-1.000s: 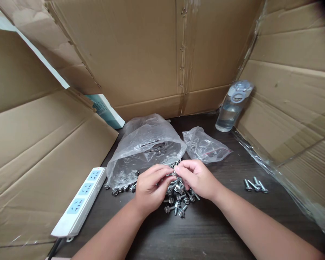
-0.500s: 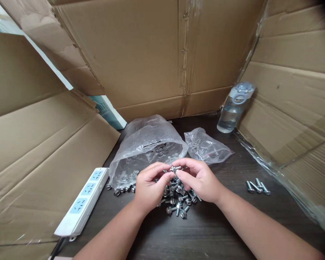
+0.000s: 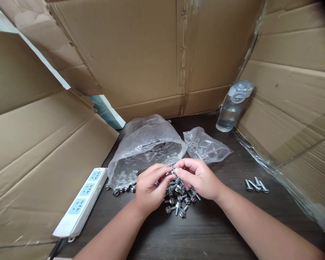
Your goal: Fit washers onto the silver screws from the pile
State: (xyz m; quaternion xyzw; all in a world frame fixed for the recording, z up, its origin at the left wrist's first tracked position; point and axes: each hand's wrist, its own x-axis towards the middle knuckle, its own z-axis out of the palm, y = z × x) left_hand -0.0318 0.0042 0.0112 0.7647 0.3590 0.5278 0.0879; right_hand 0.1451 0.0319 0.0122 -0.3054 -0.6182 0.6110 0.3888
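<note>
Between the fingertips of both hands is a small metal bolt (image 3: 174, 172), mostly covered by the fingers. My left hand (image 3: 153, 186) pinches it from the left, and my right hand (image 3: 199, 178) grips it from the right with thumb and forefinger. Beneath and in front of the hands lies a pile of flanged bolts (image 3: 182, 198) on the dark table (image 3: 178, 238). Behind my left hand, a large clear plastic bag (image 3: 148, 135) lies with its mouth towards me. More bolts sit along its near edge.
A smaller plastic bag (image 3: 206, 146) lies behind my right hand. Several bolts (image 3: 256, 185) rest apart at the right. A water bottle (image 3: 233, 108) stands at the back right, a power strip (image 3: 82, 202) at the left. Cardboard walls (image 3: 141, 54) surround the table.
The fingers of my right hand have closed further over the bolt, so less of it shows. The whole view has shifted very slightly.
</note>
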